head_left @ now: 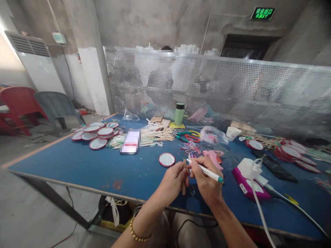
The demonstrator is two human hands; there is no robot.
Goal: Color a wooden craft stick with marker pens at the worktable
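My left hand [172, 181] is closed around a wooden craft stick [184, 186], holding it upright above the blue table [85, 165]. My right hand [205, 179] grips a white pen with a green cap [207, 171], its tip touching the top of the stick. A small round red-rimmed mirror [167, 159] lies on the table just left of my hands. A pink glue gun [212, 156] rests right behind my right hand.
Several red-rimmed round mirrors [95, 134] lie far left and more at far right [287, 151]. Wooden sticks [157, 135], scissors [190, 136], a green bottle [179, 113], a white cup [232, 132], a purple box with white charger [249, 179] surround me. People sit behind a perforated screen [232, 89].
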